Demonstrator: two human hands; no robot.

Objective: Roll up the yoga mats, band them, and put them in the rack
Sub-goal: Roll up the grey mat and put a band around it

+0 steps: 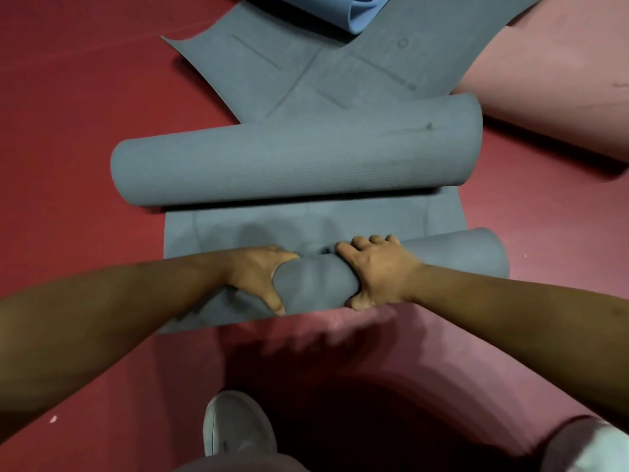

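A grey-blue yoga mat [316, 281] lies on the red floor, its near end rolled into a tube. My left hand [258, 277] and my right hand [377, 270] both grip the middle of that roll, thumbs toward me. The flat stretch of this mat [238, 226] runs away from the roll. Just beyond lies a second roll [296, 155] of the same grey-blue, fully wound and lying crosswise. Behind it a flat grey-blue mat [326, 69] with printed lines spreads out. No band and no rack are in view.
A light blue mat [360, 11] lies bunched at the top edge. A pink mat [551, 80] lies flat at the right, and another pink mat [391, 352] lies under my hands. My white shoes [235, 424] stand on the red floor [75, 97] below.
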